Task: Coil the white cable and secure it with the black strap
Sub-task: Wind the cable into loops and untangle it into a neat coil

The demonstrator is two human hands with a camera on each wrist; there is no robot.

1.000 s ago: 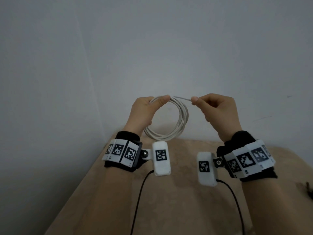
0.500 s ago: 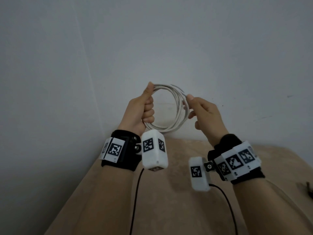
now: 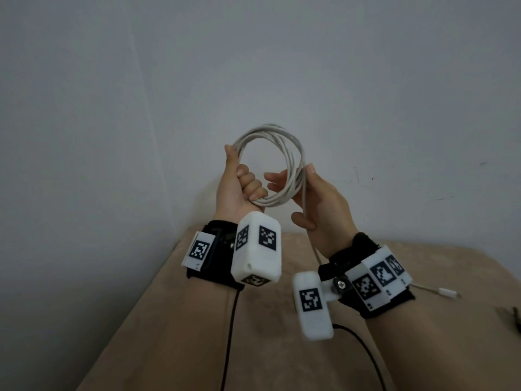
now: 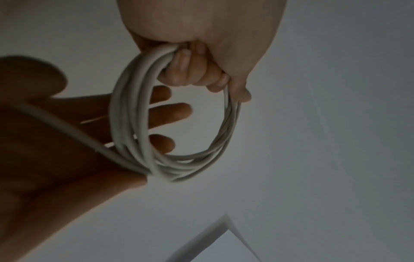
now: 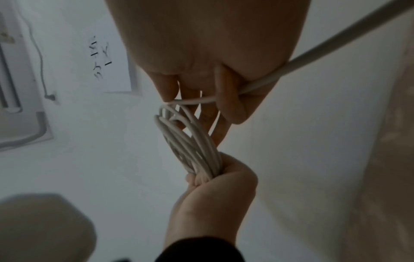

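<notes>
The white cable (image 3: 294,162) is wound into a ring of several turns and held up in front of the wall. My left hand (image 3: 236,190) grips the ring's lower left side in a fist, thumb pointing up along it. My right hand (image 3: 324,198) is at the ring's right side. Its fingers (image 4: 177,110) reach straight through the ring (image 4: 130,115), and its thumb (image 5: 230,106) presses the loose tail (image 5: 313,53) against them. The tail runs down past my right wrist to a white plug (image 3: 446,293) lying on the table. A small dark thing (image 3: 514,316) at the right edge may be the black strap.
A beige table (image 3: 169,320) lies below my arms, set into a corner of grey-white walls. Two black camera leads (image 3: 229,334) trail toward me across it. The ring hangs well above the tabletop.
My left hand has turned thumb-up into a fist and lifted the ring. My right hand stopped pinching the straight strand, came up to the ring and slid its fingers through it.
</notes>
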